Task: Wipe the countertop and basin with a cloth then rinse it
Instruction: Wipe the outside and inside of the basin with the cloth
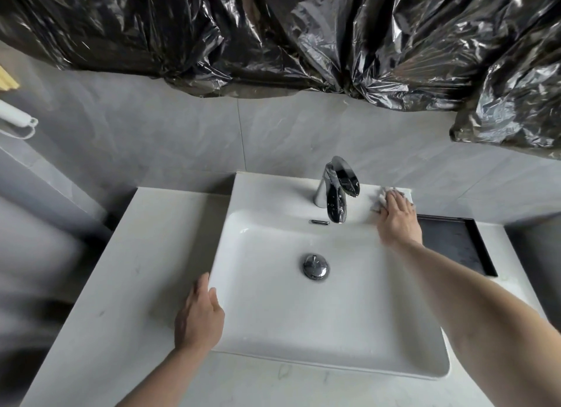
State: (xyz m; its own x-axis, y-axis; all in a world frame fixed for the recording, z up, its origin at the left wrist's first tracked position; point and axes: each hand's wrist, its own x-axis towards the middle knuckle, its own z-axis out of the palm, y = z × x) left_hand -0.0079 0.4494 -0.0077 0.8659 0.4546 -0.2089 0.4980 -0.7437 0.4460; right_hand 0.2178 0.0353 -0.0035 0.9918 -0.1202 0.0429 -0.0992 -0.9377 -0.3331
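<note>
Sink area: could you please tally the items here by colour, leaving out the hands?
White: 3, the basin, countertop and cloth.
Chrome: 3, the tap, drain plug and overflow slot.
Black: 2, the plastic sheet and tray.
Total: 8.

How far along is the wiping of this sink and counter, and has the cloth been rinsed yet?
Mid-wipe. The right hand presses the cloth flat on the basin's back ledge, right of the faucet. The left hand rests on the basin's left rim. What has already been wiped can't be told. No water runs from the faucet, so rinsing is not yet begun.
</note>
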